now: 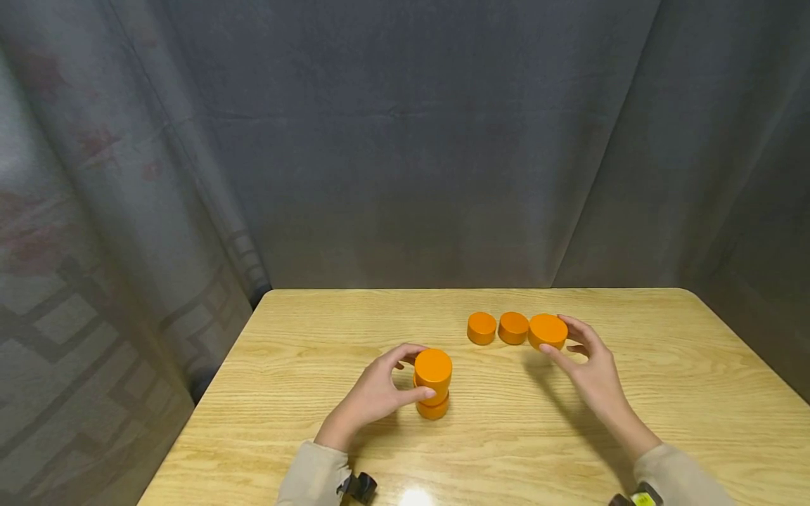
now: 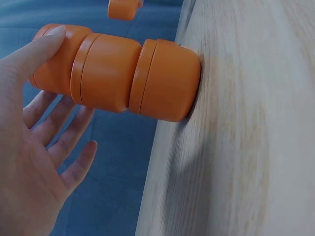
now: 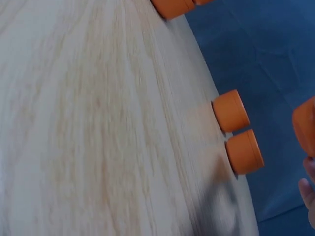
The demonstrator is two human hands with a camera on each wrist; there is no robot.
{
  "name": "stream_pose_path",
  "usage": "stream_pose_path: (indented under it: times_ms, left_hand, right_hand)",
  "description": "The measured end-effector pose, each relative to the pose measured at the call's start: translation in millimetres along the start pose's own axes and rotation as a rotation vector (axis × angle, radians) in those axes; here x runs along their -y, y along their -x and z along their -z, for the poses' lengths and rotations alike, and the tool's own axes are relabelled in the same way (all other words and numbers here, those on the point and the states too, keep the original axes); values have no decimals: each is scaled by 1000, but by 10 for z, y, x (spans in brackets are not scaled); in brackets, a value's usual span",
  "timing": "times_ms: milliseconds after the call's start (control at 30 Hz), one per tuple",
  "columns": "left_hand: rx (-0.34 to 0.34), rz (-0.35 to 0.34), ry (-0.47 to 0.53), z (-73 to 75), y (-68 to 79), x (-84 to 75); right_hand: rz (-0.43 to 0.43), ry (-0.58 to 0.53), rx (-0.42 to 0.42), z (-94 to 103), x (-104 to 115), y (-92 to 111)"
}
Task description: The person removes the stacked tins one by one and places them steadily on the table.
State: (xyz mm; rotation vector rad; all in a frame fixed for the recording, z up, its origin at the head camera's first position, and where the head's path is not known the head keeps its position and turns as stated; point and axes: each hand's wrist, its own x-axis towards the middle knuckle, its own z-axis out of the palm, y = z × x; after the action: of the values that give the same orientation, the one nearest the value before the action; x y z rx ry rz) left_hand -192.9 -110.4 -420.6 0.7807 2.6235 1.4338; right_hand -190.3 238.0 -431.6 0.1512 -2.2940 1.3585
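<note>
Three orange round lidded jars stand in a stack on the wooden table. My left hand (image 1: 376, 390) grips the top jar (image 2: 61, 69) of this stack, thumb on the near side and fingers behind. Below it are the middle jar (image 2: 108, 71) and the bottom jar (image 2: 170, 81), which rests on the tabletop. On the right, my right hand (image 1: 595, 372) holds another orange jar (image 1: 548, 330) between thumb and fingers, raised above the wood. In the right wrist view only some fingertips (image 3: 309, 191) and part of that jar show at the edge.
Two more orange jars, one (image 1: 481, 328) and another (image 1: 513, 328), stand side by side toward the back of the table (image 1: 304, 330), left of the raised jar. Grey curtains (image 1: 405, 176) hang behind the table's far edge and along both sides.
</note>
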Motion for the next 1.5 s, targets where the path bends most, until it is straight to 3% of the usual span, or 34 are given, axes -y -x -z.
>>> stream_pose_path:
  times_ms: [733, 1500]
  left_hand:
    - [0, 3, -1, -7, 1, -11]
    - [-5, -9, -16, -11, 2, 2]
  right_hand:
    - [-49, 63, 90, 98, -264, -207]
    - [-134, 112, 158, 61, -526, -442]
